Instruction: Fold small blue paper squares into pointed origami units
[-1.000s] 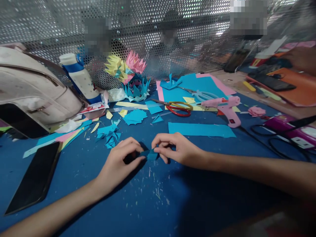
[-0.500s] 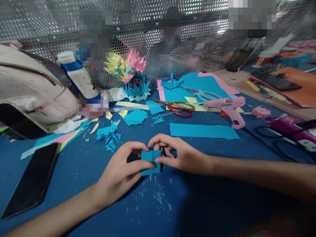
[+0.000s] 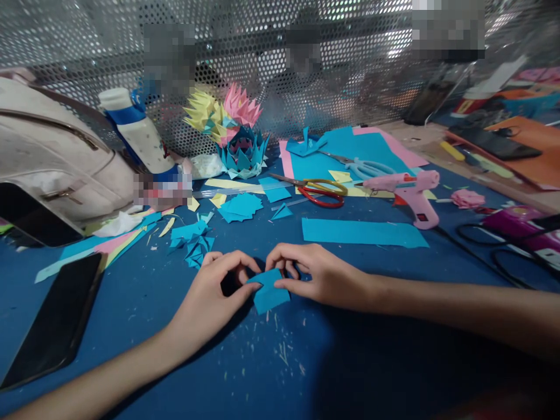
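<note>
A small piece of blue paper (image 3: 271, 296) is held between my two hands, low over the blue table. My left hand (image 3: 225, 286) pinches its upper left corner between thumb and fingers, and that corner looks folded over. On the right side of the paper, my right hand (image 3: 315, 271) grips with the thumb in front and the fingers behind. Beyond my left hand lies a cluster of folded blue paper pieces (image 3: 192, 240). A long blue paper strip (image 3: 363, 232) rests past my right hand.
Scissors (image 3: 324, 192), a pink glue gun (image 3: 411, 189) with a black cord, and blue sheets (image 3: 350, 149) lie farther back. A paper flower model (image 3: 242, 151) stands by the perforated metal panel. At left are a phone (image 3: 56, 321), a bottle (image 3: 131, 131) and a pale bag (image 3: 56, 146).
The blue paper has turned and tilted between my hands. My left thumb has drawn back from its middle to the upper left corner, which now looks folded. My right hand has barely moved.
</note>
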The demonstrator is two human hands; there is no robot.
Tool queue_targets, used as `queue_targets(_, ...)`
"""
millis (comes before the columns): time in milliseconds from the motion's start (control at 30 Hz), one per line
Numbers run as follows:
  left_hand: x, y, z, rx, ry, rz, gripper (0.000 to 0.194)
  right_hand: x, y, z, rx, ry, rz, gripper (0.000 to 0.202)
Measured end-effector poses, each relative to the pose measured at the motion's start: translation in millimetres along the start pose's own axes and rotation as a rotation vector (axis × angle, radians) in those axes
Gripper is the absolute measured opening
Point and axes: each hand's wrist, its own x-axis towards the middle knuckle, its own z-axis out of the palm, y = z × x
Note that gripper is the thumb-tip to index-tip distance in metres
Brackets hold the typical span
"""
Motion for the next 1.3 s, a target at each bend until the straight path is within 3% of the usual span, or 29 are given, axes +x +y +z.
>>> queue_targets(367,-3.1,0.9,2.4,0.041,-0.072,-0.005,0.011,-1.2,5.4,1.5,-0.177,0.092,-0.106,0.006)
queue_targets(533,-7.0,0.9,2.1,0.017,-0.125,0.014,0.022,-1.5,5.1,-0.8,-0.243,0.087,-0.056,0.016)
queue_targets(600,-9.3,-0.5,0.6,0.043,-0.135,0.075,0.025,-1.3,4.9,-2.7,-0.252,0.082,-0.046,0.018)
queue_targets(700,-11.5,-3.5,-1.6,0.217,-0.131,0.294,0.019,-1.3,5.6,-5.1,-0.259,0.075,-0.043,0.016)
queue_targets(867,-14.0,-6.8,2.1,0.534,-0.023,0.565,0.023,-2.2,6.7,-6.8,-0.287,0.087,-0.102,0.008)
queue_targets(1067,-19.3,-7.7,6.1,0.537,-0.031,0.61,0.025,-5.9,11.4,-6.1,-0.314,0.112,-0.203,0.011)
queue_targets(1300,-19.1,-9.6,4.2,0.57,-0.054,0.611,0.03,-6.7,16.1,-6.6,-0.438,0.117,-0.491,0.013)
